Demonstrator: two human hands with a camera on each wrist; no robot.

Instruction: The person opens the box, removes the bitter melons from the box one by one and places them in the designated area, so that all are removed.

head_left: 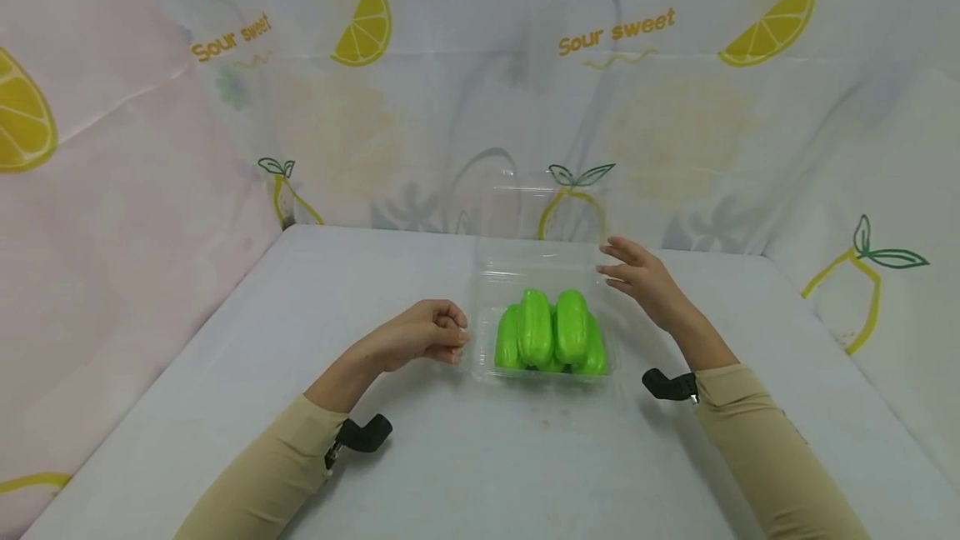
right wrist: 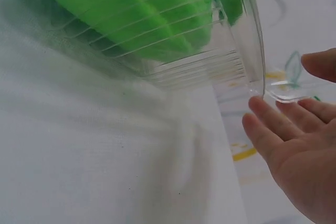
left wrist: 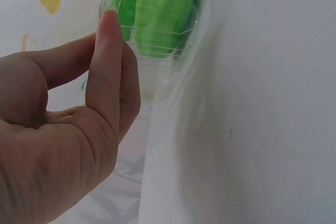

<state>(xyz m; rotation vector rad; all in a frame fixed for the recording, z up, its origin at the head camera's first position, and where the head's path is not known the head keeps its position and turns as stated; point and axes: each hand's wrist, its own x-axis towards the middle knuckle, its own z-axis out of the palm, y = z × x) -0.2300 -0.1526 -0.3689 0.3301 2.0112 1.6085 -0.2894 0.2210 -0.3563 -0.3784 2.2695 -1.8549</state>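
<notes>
A clear plastic clamshell box (head_left: 483, 361) stands on the table with its lid (head_left: 517, 223) raised at the back. Several glossy bright green, long lobed pieces (head_left: 535, 332) like toy peppers are stacked in its base. At the box's left side, my left hand (head_left: 422, 332) pinches the rim between thumb and fingers, as the left wrist view also shows. My right hand (head_left: 641, 280) is at the right rear, fingers extended near the lid's hinge edge. In the right wrist view its fingertips (right wrist: 257, 103) are at the clear plastic edge; firm contact is hard to tell.
A white cloth covers the table (head_left: 375, 473). Behind it hangs a pale curtain (head_left: 450, 107) printed with lemons and lettering, and more printed cloth closes off both sides. Each forearm carries a small black wrist camera (head_left: 367, 433).
</notes>
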